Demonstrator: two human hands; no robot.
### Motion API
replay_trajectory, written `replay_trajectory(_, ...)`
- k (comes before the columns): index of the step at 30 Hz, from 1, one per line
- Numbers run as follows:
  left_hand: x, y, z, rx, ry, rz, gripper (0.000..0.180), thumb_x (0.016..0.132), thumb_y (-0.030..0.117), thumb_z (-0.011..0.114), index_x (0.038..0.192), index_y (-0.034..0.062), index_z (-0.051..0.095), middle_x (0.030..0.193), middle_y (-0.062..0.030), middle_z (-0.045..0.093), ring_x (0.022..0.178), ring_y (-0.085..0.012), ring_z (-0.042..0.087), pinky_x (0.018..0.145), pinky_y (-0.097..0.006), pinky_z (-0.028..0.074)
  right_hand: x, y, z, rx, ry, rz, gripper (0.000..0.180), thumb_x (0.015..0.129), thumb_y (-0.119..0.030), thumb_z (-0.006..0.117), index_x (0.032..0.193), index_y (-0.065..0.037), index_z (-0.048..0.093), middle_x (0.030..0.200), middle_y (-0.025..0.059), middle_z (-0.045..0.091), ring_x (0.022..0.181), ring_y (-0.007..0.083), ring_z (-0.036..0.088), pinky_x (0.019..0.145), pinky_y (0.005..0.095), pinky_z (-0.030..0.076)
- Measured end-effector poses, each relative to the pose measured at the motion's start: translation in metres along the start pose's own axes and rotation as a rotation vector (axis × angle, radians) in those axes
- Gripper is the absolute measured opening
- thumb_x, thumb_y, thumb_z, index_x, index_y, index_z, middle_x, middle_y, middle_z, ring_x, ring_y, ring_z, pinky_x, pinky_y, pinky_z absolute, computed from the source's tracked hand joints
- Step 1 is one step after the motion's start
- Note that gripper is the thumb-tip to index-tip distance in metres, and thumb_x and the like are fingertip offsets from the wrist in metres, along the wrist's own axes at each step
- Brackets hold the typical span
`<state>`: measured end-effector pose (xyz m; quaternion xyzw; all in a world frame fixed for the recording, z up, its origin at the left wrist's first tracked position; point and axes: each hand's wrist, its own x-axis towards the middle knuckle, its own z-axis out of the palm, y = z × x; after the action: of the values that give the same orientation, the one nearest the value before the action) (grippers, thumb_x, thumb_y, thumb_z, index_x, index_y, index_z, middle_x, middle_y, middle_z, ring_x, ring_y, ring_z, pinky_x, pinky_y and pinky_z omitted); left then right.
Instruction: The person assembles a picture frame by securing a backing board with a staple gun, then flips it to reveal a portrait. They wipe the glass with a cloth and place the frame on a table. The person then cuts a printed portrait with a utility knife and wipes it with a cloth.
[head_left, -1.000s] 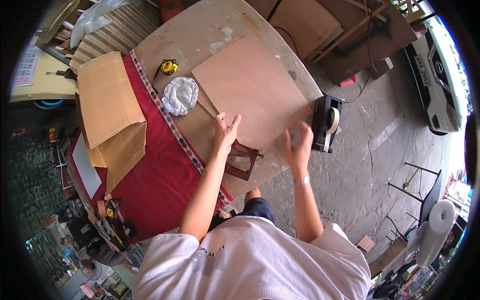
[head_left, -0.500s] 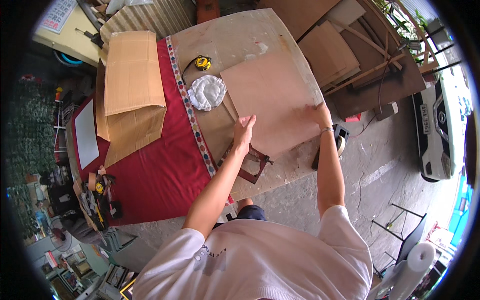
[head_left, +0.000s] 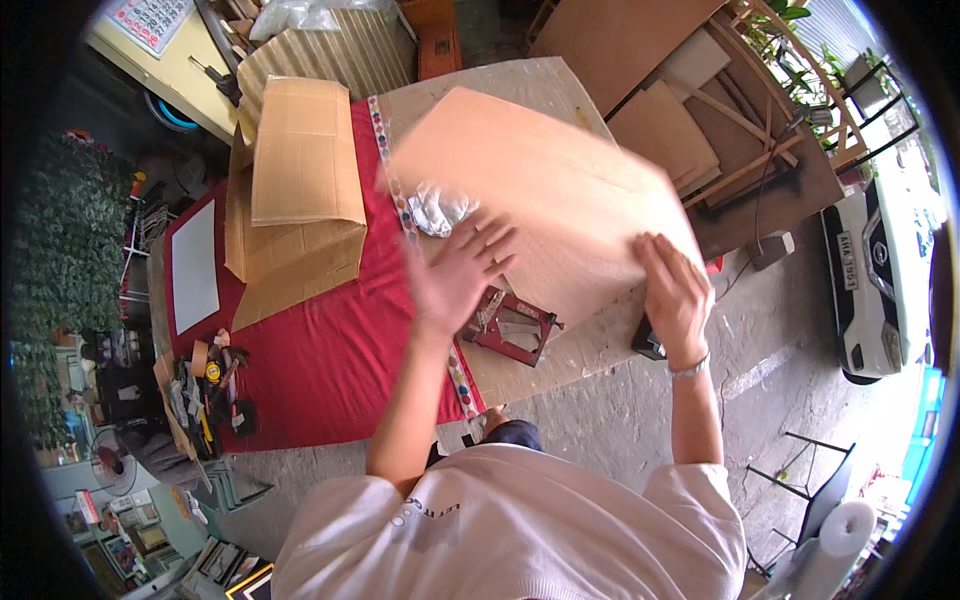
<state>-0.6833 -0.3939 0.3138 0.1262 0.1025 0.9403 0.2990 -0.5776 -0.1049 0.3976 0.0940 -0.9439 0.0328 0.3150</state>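
A thin brown board (head_left: 560,185) is raised and tilted above the table, blurred by motion. My right hand (head_left: 678,300) grips it at its near right edge, fingers on top. To the left, my left hand (head_left: 455,270) has its fingers spread, holding nothing, over the red cloth's patterned border. A white cloth pad (head_left: 440,208) lies partly under the board's near left side. Beside my left hand, a dark red metal tool with a frame-shaped body (head_left: 515,330) rests on the table. The yellow tape measure seen earlier is hidden by the board.
A red cloth (head_left: 330,370) with a dotted border covers the table's left part. On it stand a folded cardboard box (head_left: 305,150) and a white panel (head_left: 195,268). Hand tools (head_left: 205,400) lie at its near left corner. Wooden boards (head_left: 660,130) are stacked at far right.
The board has come up off the table and swung, its far edge turning left. My left hand has opened out and moved left. My right hand has come nearer to me with the board.
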Motion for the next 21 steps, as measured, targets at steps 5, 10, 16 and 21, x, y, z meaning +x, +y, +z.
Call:
replay_trajectory(5, -0.116, 0.080, -0.003, 0.080, 0.111, 0.022, 0.076, 0.098, 0.048, 0.057, 0.152, 0.0013, 0.032, 0.149, -0.0192, 0.047, 0.136, -0.0316, 0.048, 0.111, -0.049, 0.041, -0.044, -0.025, -0.018, -0.011, 0.156, -0.360, 0.025, 0.082, -0.013, 0.071, 0.107, -0.016, 0.076, 0.113, 0.0036, 0.073, 0.111, 0.0241, 0.069, 0.095, 0.0384, 0.055)
replay_trajectory(10, -0.208, 0.088, -0.014, 0.539, 0.359, -0.128, 0.063, 0.095, 0.023, 0.066, 0.148, 0.0023, 0.041, 0.143, -0.0111, 0.054, 0.130, -0.0228, 0.053, 0.104, -0.039, 0.048, -0.078, -0.057, 0.004, 0.121, 0.061, -0.416, 0.025, 0.081, -0.008, 0.073, 0.104, -0.018, 0.077, 0.118, 0.0026, 0.071, 0.113, 0.0258, 0.067, 0.100, 0.0408, 0.051)
replay_trajectory(16, -0.345, 0.042, -0.024, 0.468, 0.480, -0.116, 0.074, 0.091, 0.008, 0.068, 0.153, 0.0123, 0.027, 0.144, -0.0050, 0.048, 0.132, -0.0205, 0.048, 0.108, -0.039, 0.042, -0.159, -0.172, 0.060, 0.678, 0.273, 0.769, 0.037, 0.100, -0.018, 0.060, 0.137, -0.011, 0.054, 0.132, 0.0143, 0.059, 0.124, 0.0289, 0.053, 0.103, 0.0459, 0.043)
replay_trajectory(21, -0.451, 0.024, -0.059, 0.599, 0.527, 0.084, 0.075, 0.094, 0.004, 0.063, 0.155, 0.0138, 0.019, 0.144, -0.0070, 0.048, 0.130, -0.0201, 0.050, 0.106, -0.040, 0.044, -0.216, -0.332, 0.097, 1.893, -0.207, 1.354, 0.028, 0.106, -0.027, 0.053, 0.130, -0.012, 0.053, 0.117, 0.0003, 0.061, 0.106, 0.0132, 0.054, 0.091, 0.0323, 0.046)
